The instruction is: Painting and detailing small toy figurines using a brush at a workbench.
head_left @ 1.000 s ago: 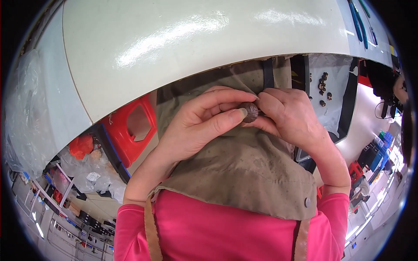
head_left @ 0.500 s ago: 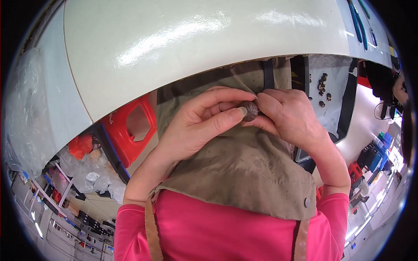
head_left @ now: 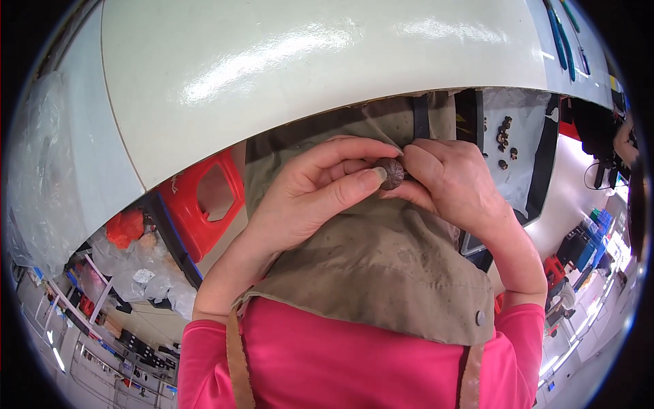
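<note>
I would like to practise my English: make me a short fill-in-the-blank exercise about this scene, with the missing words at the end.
1. The left hand has its thumb on a round object coloured ____.
2. The tray with small dark pieces is on the person's ____ side.
3. The apron is worn over a ____ shirt.
4. The red stool is on the person's ____ side.

Missing words: brown; right; pink; left.

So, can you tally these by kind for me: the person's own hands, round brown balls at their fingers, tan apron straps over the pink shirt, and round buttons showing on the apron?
Hands: 2 (left hand, right hand)
Balls: 1 (brown ball)
Straps: 2 (left strap, right strap)
Buttons: 1 (round button)
Total: 6
</note>
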The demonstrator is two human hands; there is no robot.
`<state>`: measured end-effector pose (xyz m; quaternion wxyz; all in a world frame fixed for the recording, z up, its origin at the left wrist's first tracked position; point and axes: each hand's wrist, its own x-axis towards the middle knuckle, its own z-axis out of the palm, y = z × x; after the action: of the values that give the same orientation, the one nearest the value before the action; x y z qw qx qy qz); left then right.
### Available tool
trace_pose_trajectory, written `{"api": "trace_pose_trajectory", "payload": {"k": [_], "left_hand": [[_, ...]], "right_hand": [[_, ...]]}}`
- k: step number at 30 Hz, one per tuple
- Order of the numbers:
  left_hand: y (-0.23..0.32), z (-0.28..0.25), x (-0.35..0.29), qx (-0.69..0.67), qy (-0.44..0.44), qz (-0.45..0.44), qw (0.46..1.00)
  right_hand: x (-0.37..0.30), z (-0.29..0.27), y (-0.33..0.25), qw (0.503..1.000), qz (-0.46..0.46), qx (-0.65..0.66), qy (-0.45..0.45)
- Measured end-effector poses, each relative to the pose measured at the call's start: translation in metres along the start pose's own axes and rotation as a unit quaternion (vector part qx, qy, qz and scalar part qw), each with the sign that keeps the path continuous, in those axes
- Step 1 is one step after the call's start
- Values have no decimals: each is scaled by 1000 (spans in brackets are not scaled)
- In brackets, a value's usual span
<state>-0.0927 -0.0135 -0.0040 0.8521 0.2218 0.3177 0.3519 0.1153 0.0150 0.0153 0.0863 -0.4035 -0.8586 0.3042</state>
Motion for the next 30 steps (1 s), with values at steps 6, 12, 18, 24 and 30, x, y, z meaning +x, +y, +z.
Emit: {"api": "trace_pose_trajectory", "payload": {"k": [6,12,18,24,30], "left_hand": [[1,1,1,1,13,-2,1000],[2,0,0,7,22,-16,1000],[4,-1,0,16,19,-17,1000],[6,-3,-3,12,13,-23,1000],[4,-8,-3,11,7,-22,1000]], "right_hand": [[0,0,0,1000,-3,-10,5],[1,0,-1,999,-27,-37,25],[3,-1,0,997,-53,-50,21],[3,6,2,998,-58,11,26],[6,5,1,998,-44,31,22]]}}
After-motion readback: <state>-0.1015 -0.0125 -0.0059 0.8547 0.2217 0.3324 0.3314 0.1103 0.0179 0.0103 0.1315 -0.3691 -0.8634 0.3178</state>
